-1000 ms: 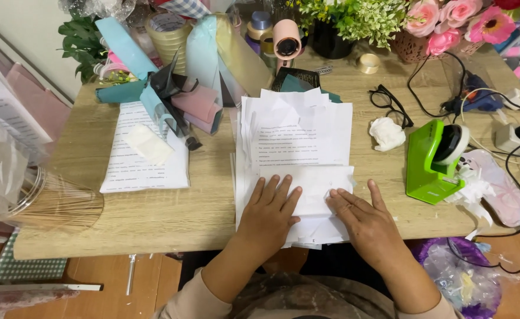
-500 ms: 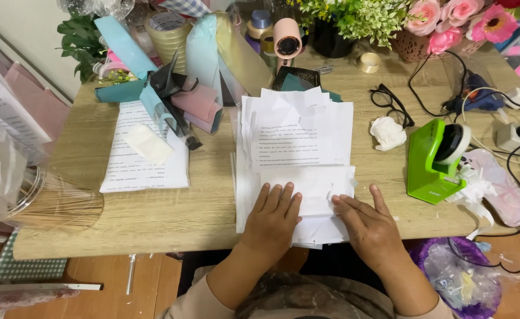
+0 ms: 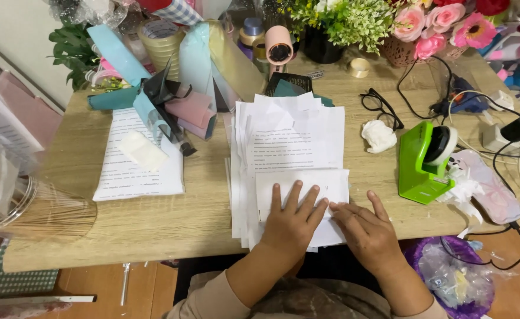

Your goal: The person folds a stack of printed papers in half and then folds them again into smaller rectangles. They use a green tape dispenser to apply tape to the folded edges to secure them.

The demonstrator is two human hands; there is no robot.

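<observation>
On desk point(image 3: 153, 224), near edge: left hand point(image 3: 292, 221) and right hand point(image 3: 369, 233), both flat, fingers spread, grasping nothing, pressing folded white sheet point(image 3: 304, 183) atop paper stack point(image 3: 289, 136).

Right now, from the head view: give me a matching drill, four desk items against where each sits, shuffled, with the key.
Items:
1. tape dispenser
2. glasses
3. crumpled tissue
4. folded sheet

Places:
A. under both hands, on the paper stack
B. between the paper stack and the tape dispenser
C. right of the paper stack, near the cables
D. behind the crumpled tissue, toward the flowers

Pairs: 1-C, 2-D, 3-B, 4-A
</observation>
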